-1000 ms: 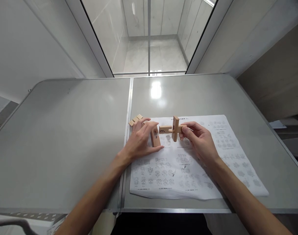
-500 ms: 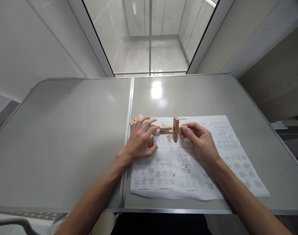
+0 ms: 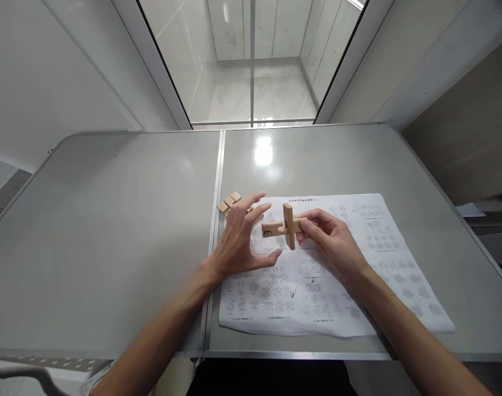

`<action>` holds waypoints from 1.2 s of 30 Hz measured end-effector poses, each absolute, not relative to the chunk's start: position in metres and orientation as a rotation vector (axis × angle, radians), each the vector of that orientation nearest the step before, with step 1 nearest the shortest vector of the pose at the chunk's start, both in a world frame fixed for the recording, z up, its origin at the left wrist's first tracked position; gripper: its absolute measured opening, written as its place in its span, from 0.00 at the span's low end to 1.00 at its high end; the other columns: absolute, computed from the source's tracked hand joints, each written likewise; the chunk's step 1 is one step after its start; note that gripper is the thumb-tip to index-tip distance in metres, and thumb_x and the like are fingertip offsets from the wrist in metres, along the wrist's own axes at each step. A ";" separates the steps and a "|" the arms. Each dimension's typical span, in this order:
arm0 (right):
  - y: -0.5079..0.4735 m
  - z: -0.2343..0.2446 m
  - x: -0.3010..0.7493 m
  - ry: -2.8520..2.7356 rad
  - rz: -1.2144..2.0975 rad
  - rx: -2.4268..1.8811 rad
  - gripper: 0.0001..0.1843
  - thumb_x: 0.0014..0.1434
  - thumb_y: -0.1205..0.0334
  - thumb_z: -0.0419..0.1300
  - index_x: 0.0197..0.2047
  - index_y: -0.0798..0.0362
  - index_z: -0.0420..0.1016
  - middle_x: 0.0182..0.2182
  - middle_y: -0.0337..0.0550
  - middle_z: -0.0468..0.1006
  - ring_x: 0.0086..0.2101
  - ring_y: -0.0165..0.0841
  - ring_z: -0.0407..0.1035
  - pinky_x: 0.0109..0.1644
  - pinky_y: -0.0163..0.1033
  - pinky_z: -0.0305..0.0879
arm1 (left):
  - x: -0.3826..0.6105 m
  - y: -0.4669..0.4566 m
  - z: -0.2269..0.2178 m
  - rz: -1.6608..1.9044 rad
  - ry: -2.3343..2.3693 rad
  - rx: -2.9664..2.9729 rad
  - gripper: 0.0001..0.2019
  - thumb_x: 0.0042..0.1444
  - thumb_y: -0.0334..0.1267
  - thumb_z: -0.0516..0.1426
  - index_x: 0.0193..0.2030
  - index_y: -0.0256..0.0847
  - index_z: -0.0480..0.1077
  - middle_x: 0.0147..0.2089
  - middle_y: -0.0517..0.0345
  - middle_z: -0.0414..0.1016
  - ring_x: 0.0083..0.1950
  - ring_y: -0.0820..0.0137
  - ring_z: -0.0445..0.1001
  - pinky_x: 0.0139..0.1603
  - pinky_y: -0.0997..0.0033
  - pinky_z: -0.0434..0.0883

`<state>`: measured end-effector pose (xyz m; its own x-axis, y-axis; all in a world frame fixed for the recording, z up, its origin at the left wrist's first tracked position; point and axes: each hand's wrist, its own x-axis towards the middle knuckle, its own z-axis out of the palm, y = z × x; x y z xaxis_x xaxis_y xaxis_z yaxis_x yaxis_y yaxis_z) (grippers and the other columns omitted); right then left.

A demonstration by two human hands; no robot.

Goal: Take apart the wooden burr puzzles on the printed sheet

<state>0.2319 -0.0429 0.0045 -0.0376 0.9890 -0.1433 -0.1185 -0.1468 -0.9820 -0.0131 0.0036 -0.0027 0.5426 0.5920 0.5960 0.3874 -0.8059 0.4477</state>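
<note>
My right hand (image 3: 331,236) pinches the right end of a cross of wooden puzzle pieces (image 3: 289,226) above the printed sheet. One notched piece lies crosswise, with a black mark on its left end, and a second piece stands across it. My left hand (image 3: 243,236) is spread open just left of the cross, thumb and fingers apart, not touching it. More notched wooden pieces (image 3: 229,203) lie behind my left hand, partly hidden by its fingers.
A large paper sheet (image 3: 337,286) with rows of printed diagrams lies on the grey table (image 3: 110,231). A metal seam (image 3: 216,214) crosses the table left of the sheet. Beyond the back edge is a glass panel (image 3: 271,88).
My left hand has opened wide, its thumb swinging out toward the cross. My right hand has brought the cross slightly left and nearer to me, tilting it a little.
</note>
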 end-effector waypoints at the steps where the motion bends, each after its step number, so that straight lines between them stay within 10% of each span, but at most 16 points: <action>1: -0.043 0.005 0.231 -1.087 1.413 -1.202 0.14 0.66 0.45 0.72 0.43 0.47 0.83 0.31 0.40 0.81 0.33 0.35 0.75 0.44 0.44 0.75 | -0.013 0.003 -0.004 1.101 0.792 2.518 0.51 0.54 0.48 0.72 0.78 0.48 0.49 0.76 0.35 0.60 0.75 0.43 0.65 0.70 0.36 0.69; 7: -0.046 0.001 0.227 -1.136 1.534 -1.133 0.15 0.68 0.45 0.71 0.43 0.48 0.81 0.30 0.40 0.82 0.32 0.35 0.78 0.45 0.44 0.78 | -0.011 0.002 -0.007 1.044 0.729 2.521 0.60 0.53 0.55 0.75 0.82 0.47 0.43 0.76 0.34 0.64 0.76 0.43 0.67 0.72 0.37 0.67; 16: -0.047 -0.002 0.225 -1.125 1.633 -1.038 0.15 0.67 0.47 0.72 0.45 0.50 0.81 0.30 0.40 0.83 0.31 0.36 0.80 0.42 0.45 0.81 | -0.010 0.000 -0.003 1.036 0.747 2.559 0.43 0.59 0.44 0.70 0.76 0.48 0.56 0.66 0.44 0.77 0.69 0.48 0.74 0.67 0.45 0.71; 36: -0.043 0.010 0.234 -1.163 1.530 -1.130 0.17 0.66 0.45 0.72 0.40 0.50 0.80 0.26 0.40 0.82 0.28 0.36 0.77 0.40 0.44 0.77 | -0.012 0.003 0.003 1.089 0.780 2.535 0.40 0.55 0.44 0.71 0.71 0.47 0.60 0.63 0.46 0.79 0.64 0.50 0.79 0.66 0.47 0.73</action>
<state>0.2342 -0.0433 0.0104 -0.1975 0.9690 -0.1482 -0.1166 -0.1734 -0.9779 -0.0123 0.0030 0.0029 0.5719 0.5746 0.5855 0.3689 -0.8176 0.4421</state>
